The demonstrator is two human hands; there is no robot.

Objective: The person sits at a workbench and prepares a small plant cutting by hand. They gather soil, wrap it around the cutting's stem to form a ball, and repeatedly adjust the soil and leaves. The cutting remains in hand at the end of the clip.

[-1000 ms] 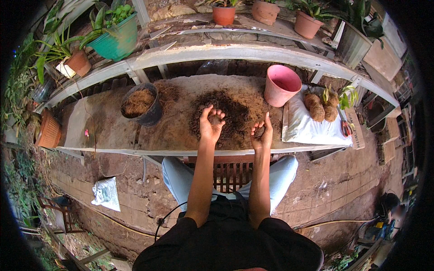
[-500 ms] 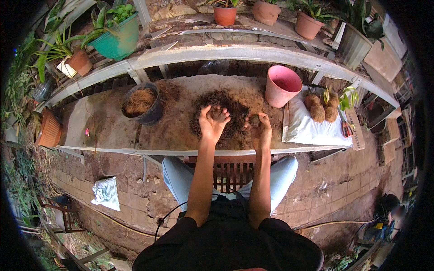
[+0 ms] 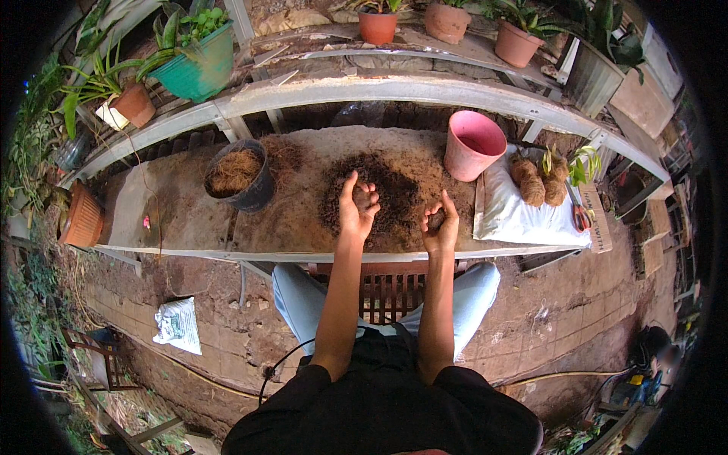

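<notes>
A low heap of dark, crumbly soil (image 3: 390,193) lies on the table in front of me. Over its left part is my left hand (image 3: 359,208), thumb raised and fingers loosely curled and apart, with nothing visible in it. My right hand (image 3: 441,227) hovers at the heap's right edge; its thumb is lifted away from the half-bent fingers. Dark soil shows in the gap between them, and I make out no object there. Beyond my right hand stands an upright pink pot (image 3: 475,155), apart from both hands.
A black pot of brown fibre (image 3: 246,189) stands left on the worn table (image 3: 133,205). To the right, a white bag (image 3: 504,216) carries fibre-wrapped rolls (image 3: 528,182); red-handled scissors (image 3: 582,218) lie at its edge. Potted plants line the shelf behind a metal rail (image 3: 379,89).
Both palms have turned from facing up to facing inward, and the fingers have shifted. My right hand has dropped slightly nearer to me. The pots and bag stay where they were.
</notes>
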